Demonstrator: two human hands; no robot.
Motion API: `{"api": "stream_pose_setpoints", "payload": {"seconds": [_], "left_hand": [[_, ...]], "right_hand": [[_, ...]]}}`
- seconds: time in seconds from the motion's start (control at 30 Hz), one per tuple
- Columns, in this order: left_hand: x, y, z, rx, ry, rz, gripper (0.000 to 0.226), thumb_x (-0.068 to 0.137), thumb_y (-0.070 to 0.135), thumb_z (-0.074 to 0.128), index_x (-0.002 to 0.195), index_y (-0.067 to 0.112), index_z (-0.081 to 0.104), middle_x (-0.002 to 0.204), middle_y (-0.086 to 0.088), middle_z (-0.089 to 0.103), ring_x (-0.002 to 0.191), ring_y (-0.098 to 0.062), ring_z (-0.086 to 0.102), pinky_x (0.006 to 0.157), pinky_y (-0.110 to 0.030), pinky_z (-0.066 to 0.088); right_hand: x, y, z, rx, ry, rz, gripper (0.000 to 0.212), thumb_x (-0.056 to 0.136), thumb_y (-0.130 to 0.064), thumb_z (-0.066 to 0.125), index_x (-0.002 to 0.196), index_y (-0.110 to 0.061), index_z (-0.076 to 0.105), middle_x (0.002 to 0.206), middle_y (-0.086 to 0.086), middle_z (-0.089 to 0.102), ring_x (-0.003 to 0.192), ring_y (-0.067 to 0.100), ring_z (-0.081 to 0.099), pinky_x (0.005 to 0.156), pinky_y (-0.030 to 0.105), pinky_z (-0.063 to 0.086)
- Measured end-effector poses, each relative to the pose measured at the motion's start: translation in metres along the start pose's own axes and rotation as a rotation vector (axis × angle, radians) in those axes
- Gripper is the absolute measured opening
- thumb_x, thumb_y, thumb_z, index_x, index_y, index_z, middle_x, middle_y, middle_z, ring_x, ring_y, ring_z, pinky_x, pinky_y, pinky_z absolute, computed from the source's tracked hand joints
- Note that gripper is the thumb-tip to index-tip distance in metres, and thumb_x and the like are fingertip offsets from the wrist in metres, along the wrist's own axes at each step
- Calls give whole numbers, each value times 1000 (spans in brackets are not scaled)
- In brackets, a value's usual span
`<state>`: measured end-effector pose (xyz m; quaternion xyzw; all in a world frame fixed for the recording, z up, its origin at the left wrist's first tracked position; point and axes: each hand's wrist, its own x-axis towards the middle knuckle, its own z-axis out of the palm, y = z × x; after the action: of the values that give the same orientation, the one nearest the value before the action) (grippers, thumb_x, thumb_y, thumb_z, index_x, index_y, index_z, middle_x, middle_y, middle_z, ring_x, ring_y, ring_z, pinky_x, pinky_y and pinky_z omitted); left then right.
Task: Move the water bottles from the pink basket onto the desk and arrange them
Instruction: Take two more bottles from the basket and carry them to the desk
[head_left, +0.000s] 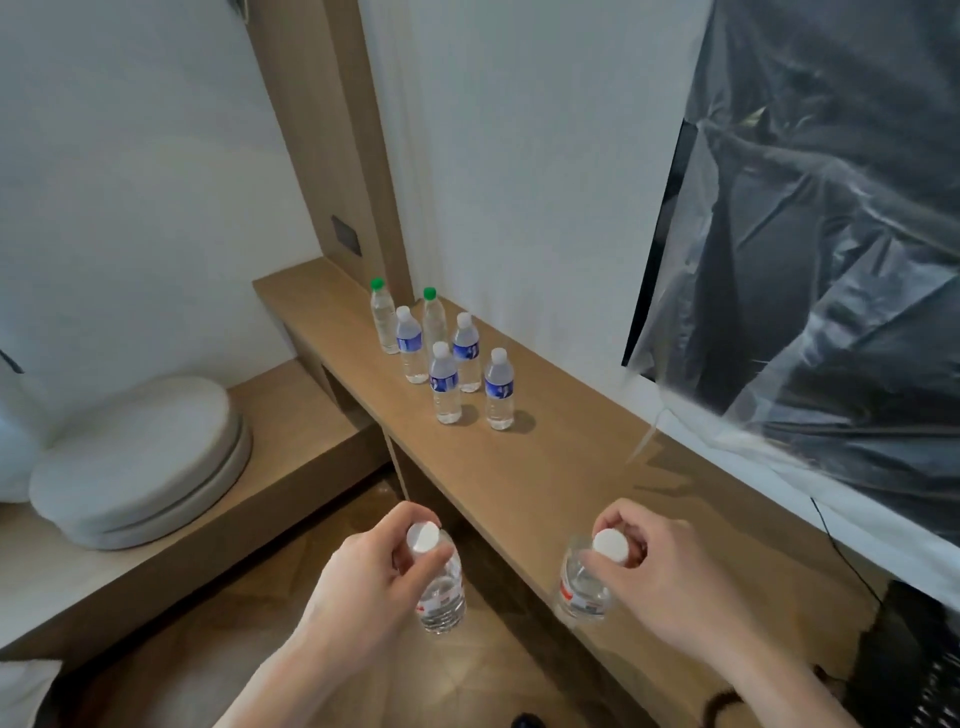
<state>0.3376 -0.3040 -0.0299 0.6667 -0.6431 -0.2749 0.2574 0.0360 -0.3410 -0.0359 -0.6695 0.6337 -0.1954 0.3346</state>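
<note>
My left hand (363, 577) grips a clear red-labelled water bottle (441, 597) by its white cap, held over the floor just left of the desk's front edge. My right hand (654, 561) grips a second red-labelled bottle (582, 587) by its cap, above the near part of the wooden desk (561, 467). Farther along the desk stand several bottles in two rows: blue-labelled ones with white caps (498, 389) in front and two green-capped ones (383, 317) at the back. The pink basket is out of view.
A screen wrapped in plastic film (810, 260) leans over the desk's right side. Left of the desk, a lower wooden bench (291, 415) carries round grey cushions (140, 462). A black cable (852, 566) runs down at the right. Wooden floor lies below.
</note>
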Motion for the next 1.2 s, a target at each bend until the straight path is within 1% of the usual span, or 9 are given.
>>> {"api": "stream_pose_setpoints", "payload": {"seconds": [0.17,0.3,0.4,0.5,0.63,0.8,0.87,1.0,1.2], "left_hand": [[79,-4,11,74,-84,-1,13,100,51,61,106,43,53,73,17,66,73,-1,60,59,-19,44],[131,-9,15,87,-171,-3,13,102,50,57,112,45,50,77,11,68,74,5,61,59,-13,42],[174,-14,17,96,-226,21,15,103,52,56,113,45,49,72,11,65,73,7,60,58,-13,41],[217,-25,23,124,-299,59,16,102,54,56,114,46,48,76,9,69,76,-2,64,61,-20,47],[278,-45,33,172,-426,116,17,102,53,55,115,46,47,81,10,72,77,-6,66,74,-31,56],[346,-74,42,195,-592,200,18,102,50,56,116,44,46,84,10,71,80,-11,64,80,-37,54],[369,-83,45,220,-640,239,18,102,50,55,116,45,46,87,11,71,81,-10,63,80,-36,53],[409,-96,49,240,-683,320,18,102,48,56,117,41,48,86,9,70,80,-11,62,72,-33,47],[444,-108,55,182,-744,364,17,100,45,58,114,40,49,74,11,63,76,-13,60,73,-38,50]], "right_hand": [[70,6,-4,17,1,41,22,88,-51,74,94,-35,60,76,-7,70,68,18,62,63,45,55],[112,8,-1,-10,8,85,21,88,-52,74,91,-36,59,75,-12,68,63,7,57,57,28,46],[143,6,3,-20,20,128,21,89,-51,74,89,-36,60,76,-10,69,66,9,59,59,29,47],[173,9,12,3,31,194,20,90,-51,74,87,-37,60,76,-8,70,67,11,62,60,34,49],[212,9,27,10,69,261,20,91,-50,72,88,-37,58,73,-12,68,59,6,51,58,29,42],[266,0,52,41,143,374,18,93,-47,72,91,-35,59,75,-11,68,67,6,56,58,27,41],[288,-4,62,40,169,419,17,95,-48,71,92,-36,59,79,-12,69,76,9,60,57,27,43],[328,-7,81,80,242,498,14,95,-51,69,94,-44,57,90,-15,70,87,10,65,68,38,60],[370,-14,96,39,263,573,13,99,-47,67,99,-43,55,99,-15,69,90,4,61,78,41,62]]}}
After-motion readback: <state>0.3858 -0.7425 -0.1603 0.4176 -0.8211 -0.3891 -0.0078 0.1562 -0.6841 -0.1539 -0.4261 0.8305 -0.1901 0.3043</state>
